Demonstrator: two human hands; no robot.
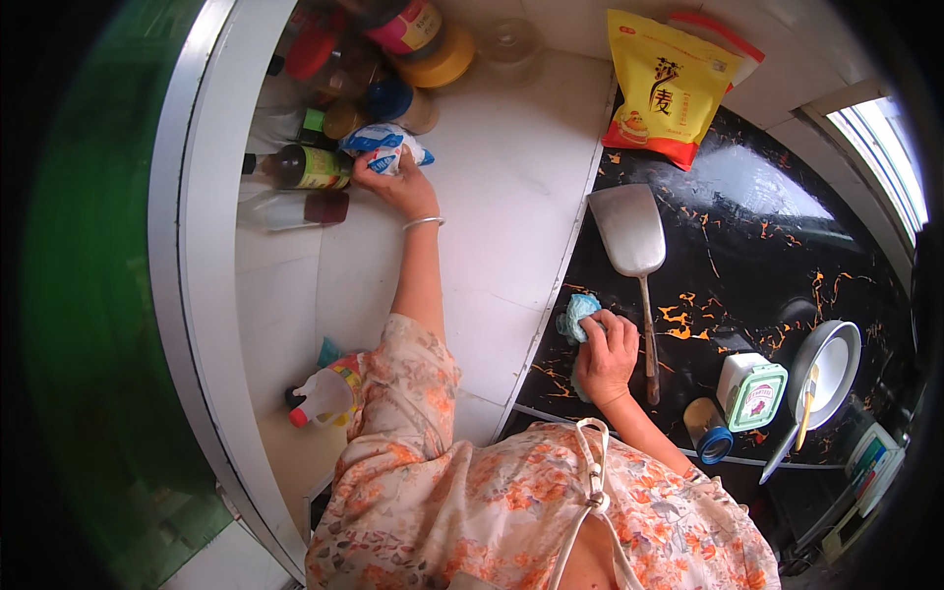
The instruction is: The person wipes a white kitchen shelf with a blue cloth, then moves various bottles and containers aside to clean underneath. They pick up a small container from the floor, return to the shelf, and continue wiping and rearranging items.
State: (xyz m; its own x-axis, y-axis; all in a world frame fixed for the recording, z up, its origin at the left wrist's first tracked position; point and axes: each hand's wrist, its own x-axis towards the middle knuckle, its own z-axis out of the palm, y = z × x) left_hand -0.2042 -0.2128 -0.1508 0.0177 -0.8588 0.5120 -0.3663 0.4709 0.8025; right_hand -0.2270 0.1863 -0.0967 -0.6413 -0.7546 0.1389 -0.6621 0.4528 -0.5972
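My left hand (pixel 398 184) reaches to the upper left and grips a blue and white plastic packet (pixel 387 147) beside a group of bottles and jars. My right hand (pixel 608 354) rests on the black, orange-veined countertop (pixel 737 258), its fingers closed on a crumpled light-blue cloth (pixel 581 317). Just right of that hand lies a metal wok spatula (pixel 633 228) with a long handle (pixel 649 346). A yellow and red food bag (pixel 667 88) stands at the back of the black counter.
Dark bottles (pixel 313 167), a clear bottle (pixel 295 209) and a blue-lidded jar (pixel 402 103) crowd the left. A spray bottle (pixel 328 391) is near my left sleeve. At right are a green-lidded container (pixel 754 394), a jar (pixel 706 430) and a white bowl (pixel 833 369) with a brush (pixel 807 405).
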